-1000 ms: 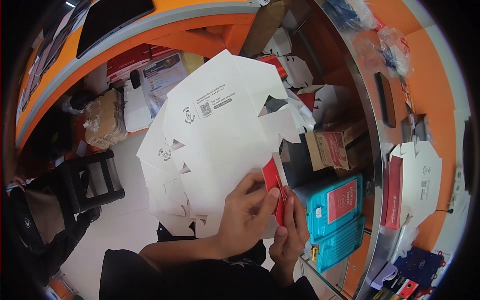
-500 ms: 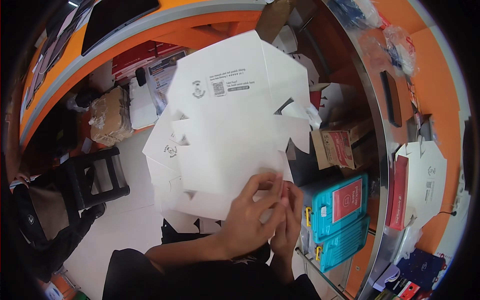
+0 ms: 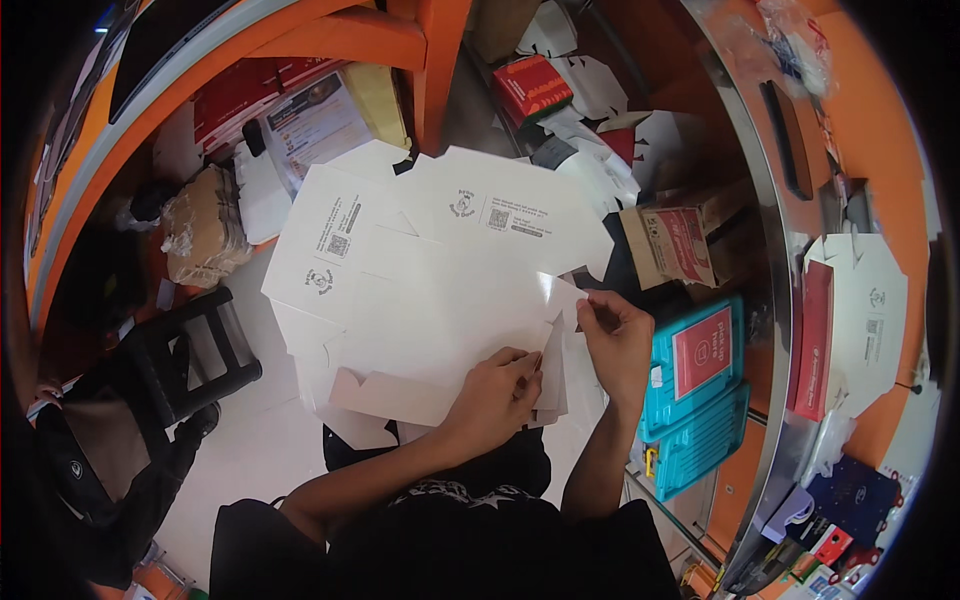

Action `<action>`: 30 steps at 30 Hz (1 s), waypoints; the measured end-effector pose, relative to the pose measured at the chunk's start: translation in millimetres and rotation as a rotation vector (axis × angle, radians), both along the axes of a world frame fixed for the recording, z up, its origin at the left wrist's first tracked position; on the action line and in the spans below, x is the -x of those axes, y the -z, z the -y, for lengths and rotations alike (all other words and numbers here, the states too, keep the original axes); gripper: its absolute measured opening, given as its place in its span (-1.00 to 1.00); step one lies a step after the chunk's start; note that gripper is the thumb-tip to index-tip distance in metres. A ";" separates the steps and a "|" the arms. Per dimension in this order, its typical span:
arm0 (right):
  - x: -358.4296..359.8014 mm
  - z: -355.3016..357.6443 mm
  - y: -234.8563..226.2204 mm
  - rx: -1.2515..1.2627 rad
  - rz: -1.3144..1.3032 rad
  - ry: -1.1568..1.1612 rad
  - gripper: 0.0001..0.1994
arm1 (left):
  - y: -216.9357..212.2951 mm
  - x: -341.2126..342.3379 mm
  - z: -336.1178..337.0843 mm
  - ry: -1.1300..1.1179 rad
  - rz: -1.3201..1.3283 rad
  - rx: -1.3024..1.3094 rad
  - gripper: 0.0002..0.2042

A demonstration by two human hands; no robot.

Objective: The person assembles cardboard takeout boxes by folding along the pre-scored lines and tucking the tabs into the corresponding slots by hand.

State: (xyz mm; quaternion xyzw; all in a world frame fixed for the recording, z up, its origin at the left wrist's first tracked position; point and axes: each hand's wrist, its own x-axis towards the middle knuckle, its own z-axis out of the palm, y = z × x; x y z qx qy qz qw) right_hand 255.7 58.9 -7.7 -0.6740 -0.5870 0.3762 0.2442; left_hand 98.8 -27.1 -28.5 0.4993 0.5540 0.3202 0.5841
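Observation:
A white cardboard box blank [image 3: 470, 255] with small dark print lies in front of me, its near edge folded up into a long flap [image 3: 400, 397]. Under its left side is another printed white blank [image 3: 310, 240]. My left hand [image 3: 495, 395] is closed on the folded side flap at the blank's near right corner; its fingers hide part of the fold. Further right, my right hand [image 3: 618, 335] pinches the tip of a pointed side flap between thumb and fingers. What supports the blanks is hidden beneath them.
Teal lidded crates [image 3: 690, 400] stand at the right, below a brown carton [image 3: 670, 245]. A metal-edged counter holds a black phone [image 3: 787, 140] and a white-and-red box blank [image 3: 860, 320]. A black stool [image 3: 205, 345] stands at the left near wrapped brown cardboard [image 3: 205, 225].
The top blank has come down flatter, and its near edge now stands folded up. My hands, together before, have parted; the right has moved up and right to a side flap.

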 end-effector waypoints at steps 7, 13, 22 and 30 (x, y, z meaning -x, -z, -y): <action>25.8 26.4 -25.6 0.037 -0.041 -0.041 -0.82 | -2.9 -2.8 -0.7 -0.071 0.015 0.041 -0.67; 40.2 34.0 -32.2 0.030 0.016 -0.017 -0.81 | 1.6 -5.5 1.9 -0.062 -0.031 -0.032 -0.68; 44.1 34.1 -24.5 -0.070 0.087 -0.027 -0.82 | 6.1 -3.3 -1.3 -0.077 -0.007 -0.184 -0.68; 51.0 54.0 -16.3 -0.186 0.201 -0.058 -0.84 | 11.5 -2.8 -2.1 -0.045 0.003 -0.085 -0.62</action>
